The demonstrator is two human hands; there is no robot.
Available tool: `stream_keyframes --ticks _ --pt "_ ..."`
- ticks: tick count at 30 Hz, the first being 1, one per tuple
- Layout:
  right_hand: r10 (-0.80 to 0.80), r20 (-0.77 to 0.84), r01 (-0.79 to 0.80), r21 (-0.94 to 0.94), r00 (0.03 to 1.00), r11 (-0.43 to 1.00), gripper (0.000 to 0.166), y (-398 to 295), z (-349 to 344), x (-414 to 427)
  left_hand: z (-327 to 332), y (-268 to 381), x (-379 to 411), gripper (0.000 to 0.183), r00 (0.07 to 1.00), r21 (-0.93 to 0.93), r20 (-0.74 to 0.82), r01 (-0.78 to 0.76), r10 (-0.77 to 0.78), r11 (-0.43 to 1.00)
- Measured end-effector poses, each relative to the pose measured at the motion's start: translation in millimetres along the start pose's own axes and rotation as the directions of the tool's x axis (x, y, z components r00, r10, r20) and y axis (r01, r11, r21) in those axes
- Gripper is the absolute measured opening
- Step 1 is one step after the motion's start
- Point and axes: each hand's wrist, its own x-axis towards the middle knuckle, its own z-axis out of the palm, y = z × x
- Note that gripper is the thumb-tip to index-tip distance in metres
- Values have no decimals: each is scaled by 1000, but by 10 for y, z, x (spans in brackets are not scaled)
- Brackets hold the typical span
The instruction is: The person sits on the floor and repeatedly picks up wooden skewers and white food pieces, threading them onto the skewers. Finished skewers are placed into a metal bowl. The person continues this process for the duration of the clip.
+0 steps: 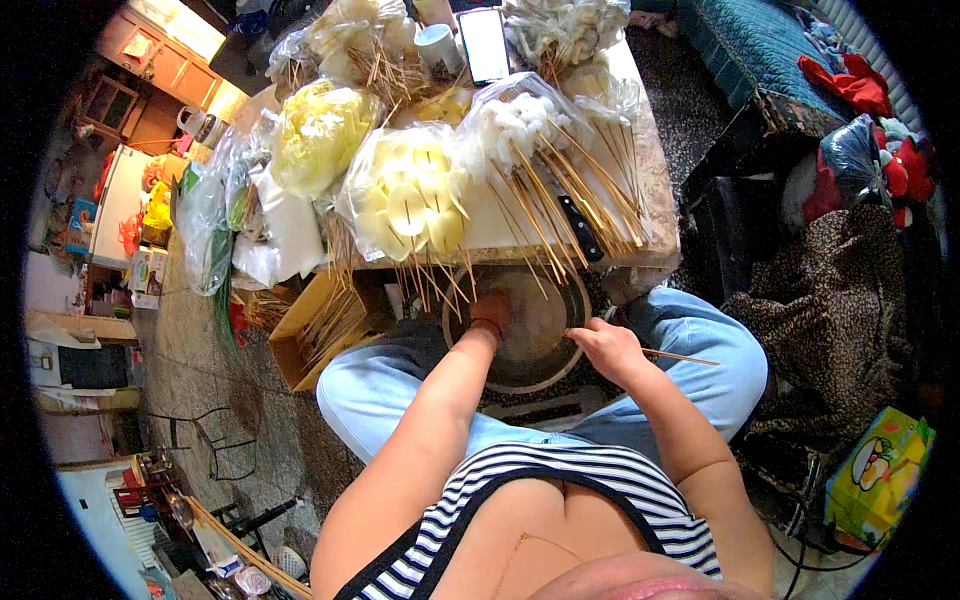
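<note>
My left hand (493, 309) reaches down inside a round basin (512, 388) between my knees. Its fingers are in shadow, so what they touch is hidden. The basin's contents look pale and cloudy. At the basin's right rim, my right hand (606, 349) grips a thin bamboo skewer (682, 357) whose blunt end sticks out past the wrist over my right thigh. Just beyond the basin, on the table, lie a bag of skewered pale-yellow slices (407, 208) and a bag of skewered white pieces (517, 120). Their sticks hang toward the table's front edge.
A black-handled knife (581, 229) lies among the sticks on the table (499, 234). Behind are a bag of yellow leaves (319, 139), a cup (439, 46) and a phone (484, 46) with a bright screen. A cardboard box (294, 351) of bamboo skewers stands by my left knee.
</note>
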Motion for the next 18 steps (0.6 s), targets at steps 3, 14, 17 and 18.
stream_keyframes --ticks 3,14,17,18 --pt "8 29 -8 2 1000 1000 28 -36 -52 -3 -182 68 -34 40 982 60 179 45 -55 997" --pt "61 -162 -53 53 985 997 25 -209 -188 -27 -580 43 -734 24 987 -936 96 133 127 -327" --pt "45 -177 -43 14 983 999 27 -331 -227 23 -757 105 -953 24 986 -894 79 136 149 -427" --pt "25 -175 -23 12 984 1000 27 -381 -238 39 -795 103 -1007 23 985 -881 70 136 159 -453"
